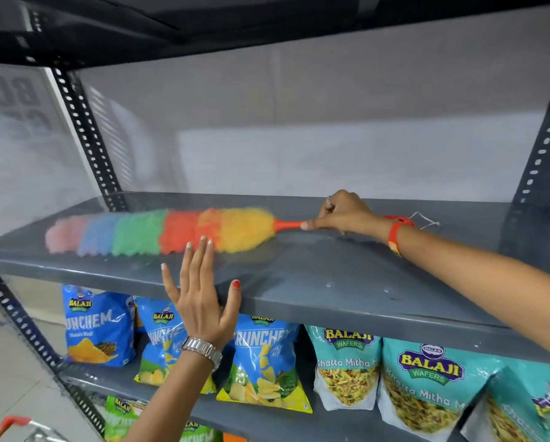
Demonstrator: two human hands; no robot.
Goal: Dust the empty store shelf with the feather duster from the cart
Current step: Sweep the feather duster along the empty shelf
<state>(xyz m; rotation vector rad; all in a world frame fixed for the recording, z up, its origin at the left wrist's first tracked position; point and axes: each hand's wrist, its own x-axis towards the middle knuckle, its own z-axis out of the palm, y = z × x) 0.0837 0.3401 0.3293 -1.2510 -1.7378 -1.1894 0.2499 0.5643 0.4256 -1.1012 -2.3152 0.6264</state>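
A rainbow feather duster (159,231) lies along the empty grey shelf (347,275), its fluffy head blurred and pointing left. My right hand (340,213) is shut on its orange handle near the shelf's middle, forefinger stretched along the handle. A red band sits on that wrist. My left hand (200,298) is open with fingers spread, the palm against the shelf's front edge just below the duster's head. A metal watch is on the left wrist.
Blue snack bags (98,327) and teal snack bags (426,378) fill the shelf below. Perforated dark uprights (85,129) frame the shelf on both sides. A cart's red handle (9,424) shows at the bottom left. Another shelf board hangs overhead.
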